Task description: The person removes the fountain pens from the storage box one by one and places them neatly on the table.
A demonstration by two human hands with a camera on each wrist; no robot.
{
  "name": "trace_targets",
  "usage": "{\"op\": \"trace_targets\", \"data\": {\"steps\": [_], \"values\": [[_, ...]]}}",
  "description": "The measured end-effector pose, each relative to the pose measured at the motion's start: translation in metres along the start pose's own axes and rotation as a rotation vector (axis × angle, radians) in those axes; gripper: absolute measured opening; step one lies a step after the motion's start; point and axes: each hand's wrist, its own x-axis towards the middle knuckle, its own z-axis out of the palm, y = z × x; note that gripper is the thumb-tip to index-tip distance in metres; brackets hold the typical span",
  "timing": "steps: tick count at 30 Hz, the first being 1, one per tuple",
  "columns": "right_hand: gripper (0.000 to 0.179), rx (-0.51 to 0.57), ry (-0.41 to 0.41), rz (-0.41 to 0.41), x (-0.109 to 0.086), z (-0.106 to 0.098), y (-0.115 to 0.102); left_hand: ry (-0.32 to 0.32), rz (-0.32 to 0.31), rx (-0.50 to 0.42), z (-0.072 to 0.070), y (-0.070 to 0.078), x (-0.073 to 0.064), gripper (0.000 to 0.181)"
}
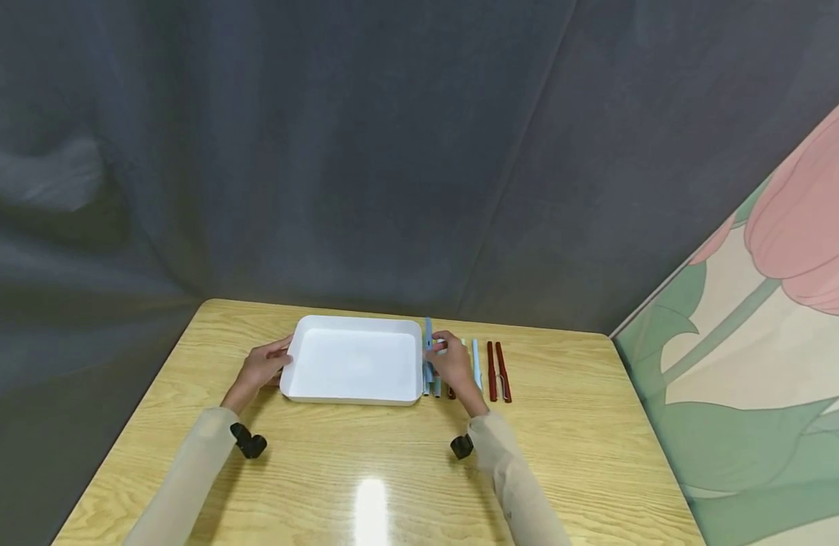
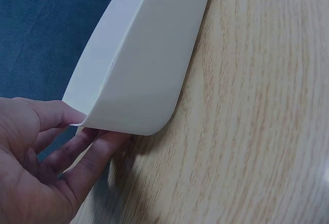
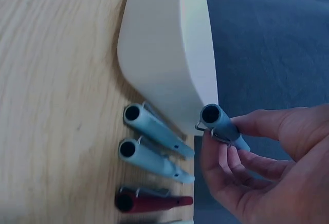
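Note:
A white rectangular tray [image 1: 354, 362] stands on the table with its inside bare. My left hand [image 1: 261, 367] pinches its left edge; in the left wrist view the thumb lies over the rim [image 2: 115, 64] and the fingers press the wall's outside. My right hand [image 1: 453, 362] holds a blue pen [image 3: 224, 127] between thumb and fingers, raised beside the tray's right wall. Its dark hollow end and metal clip face the right wrist camera. Below it lie two pale blue-green pens [image 3: 157, 131] and a dark red pen [image 3: 149, 202], partly hidden by my hand in the head view.
Farther right on the wooden table [image 1: 562, 455] lie a light blue pen [image 1: 477, 362] and two dark red pens [image 1: 492, 371], side by side. A dark curtain [image 1: 364, 152] hangs along the back edge. At the right is a flower-patterned panel [image 1: 746, 364].

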Motion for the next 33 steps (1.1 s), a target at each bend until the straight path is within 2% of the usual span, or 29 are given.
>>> {"op": "trace_targets", "data": {"steps": [6,13,22,27,33], "values": [[0.037,-0.067,0.074,-0.044,0.000,-0.014,0.010,0.004,0.000,0.011,0.002,0.000,-0.001,0.058],[0.038,-0.041,0.071,0.014,-0.003,-0.035,0.020,0.004,0.008,0.006,0.001,-0.002,-0.001,0.058],[0.041,-0.130,0.130,0.058,-0.003,-0.057,0.033,0.002,0.004,0.014,0.002,0.001,-0.001,0.057],[0.039,-0.146,0.169,0.058,-0.004,-0.068,0.040,0.005,0.003,0.010,0.003,0.002,-0.001,0.057],[0.037,-0.161,0.171,0.054,-0.004,-0.080,0.050,0.006,0.009,0.005,0.002,0.001,0.000,0.057]]}}
